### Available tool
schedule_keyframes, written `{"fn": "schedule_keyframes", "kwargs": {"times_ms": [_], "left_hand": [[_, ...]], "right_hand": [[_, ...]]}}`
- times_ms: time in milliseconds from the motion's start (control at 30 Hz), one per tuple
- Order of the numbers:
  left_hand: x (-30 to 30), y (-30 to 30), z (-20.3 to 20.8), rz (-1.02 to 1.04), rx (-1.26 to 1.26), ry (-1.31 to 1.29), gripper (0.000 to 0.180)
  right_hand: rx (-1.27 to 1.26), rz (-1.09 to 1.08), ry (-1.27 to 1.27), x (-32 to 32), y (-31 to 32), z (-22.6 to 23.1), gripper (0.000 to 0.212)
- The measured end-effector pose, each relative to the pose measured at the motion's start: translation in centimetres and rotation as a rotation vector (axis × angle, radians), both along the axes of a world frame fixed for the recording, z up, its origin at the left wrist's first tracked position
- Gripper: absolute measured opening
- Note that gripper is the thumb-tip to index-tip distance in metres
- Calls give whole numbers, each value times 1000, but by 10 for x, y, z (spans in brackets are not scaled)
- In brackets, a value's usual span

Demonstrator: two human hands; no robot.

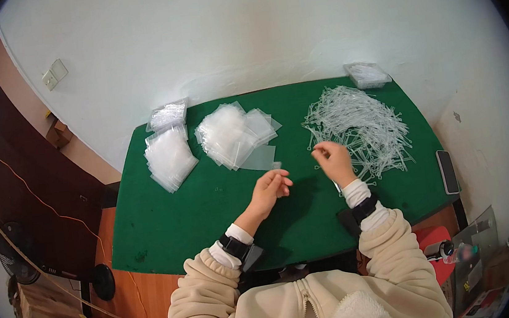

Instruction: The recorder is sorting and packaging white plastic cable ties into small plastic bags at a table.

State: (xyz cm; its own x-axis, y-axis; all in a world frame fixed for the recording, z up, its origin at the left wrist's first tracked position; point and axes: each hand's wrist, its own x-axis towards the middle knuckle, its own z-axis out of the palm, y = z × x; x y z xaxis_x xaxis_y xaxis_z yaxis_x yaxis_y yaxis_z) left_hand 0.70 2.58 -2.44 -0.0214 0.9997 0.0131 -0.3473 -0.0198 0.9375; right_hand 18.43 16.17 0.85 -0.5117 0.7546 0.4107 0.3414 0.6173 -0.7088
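My left hand [270, 190] is closed, thumb and fingertips pinching the small tab of a clear plastic sleeve [260, 158]. The sleeve stretches away from the fingers toward a spread pile of similar clear sleeves [226, 134]. At the near left edge of a large tangled heap of thin clear plastic straps with looped ends [370, 123], my right hand [334, 162] has its fingers pressed together. Whatever lies in that pinch is too small to make out. A strap end shows just below the right hand, against the green cloth.
A green-covered table [212, 225] stands against a white wall. Left of the sleeves lies another stack of clear sleeves [171, 159], with a clear box [169, 114] behind it. A second clear box [367, 75] sits at the back right. A phone [447, 171] rests at the right edge.
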Motion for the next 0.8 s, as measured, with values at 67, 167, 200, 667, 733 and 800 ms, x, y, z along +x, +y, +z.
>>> {"fn": "schedule_keyframes", "kwargs": {"times_ms": [67, 167, 200, 667, 733, 800], "left_hand": [[-4, 2, 0, 154, -12, -58, 24], [-3, 4, 0, 226, -23, -92, 24], [-3, 4, 0, 221, -27, -98, 24], [-1, 3, 1, 176, -45, -102, 24], [-1, 2, 2, 171, -56, -99, 24], [-1, 3, 2, 168, -62, -97, 24]], "right_hand": [[131, -189, -104, 9, 16, -7, 29], [438, -583, -299, 15, 31, -19, 42], [437, -587, -300, 14, 31, -23, 42], [300, -66, -409, 2, 14, -20, 11], [302, -51, -422, 1, 13, -20, 6], [297, -50, -358, -1, 13, -24, 5]]}}
